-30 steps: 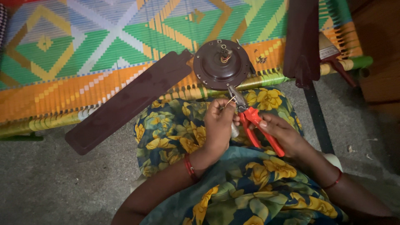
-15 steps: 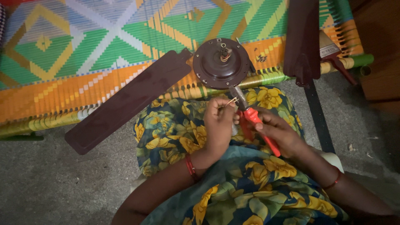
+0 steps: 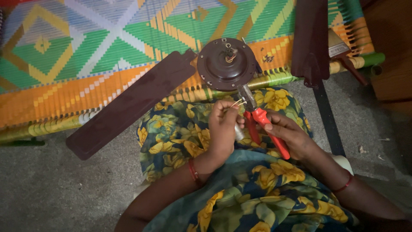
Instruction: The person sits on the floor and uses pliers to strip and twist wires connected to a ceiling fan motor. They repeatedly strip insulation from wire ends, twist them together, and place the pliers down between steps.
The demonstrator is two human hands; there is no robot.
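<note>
Over the lap, on a flowered cloth (image 3: 180, 133), the right hand (image 3: 289, 135) is closed around the red handles of pliers (image 3: 257, 120), and their metal tip touches a thin wire (image 3: 237, 103). The left hand (image 3: 223, 129) is closed on this wire and on a small grey piece. Just beyond, the dark fan motor (image 3: 225, 64) lies on a woven cot (image 3: 86, 56), with one blade (image 3: 133, 105) attached.
</note>
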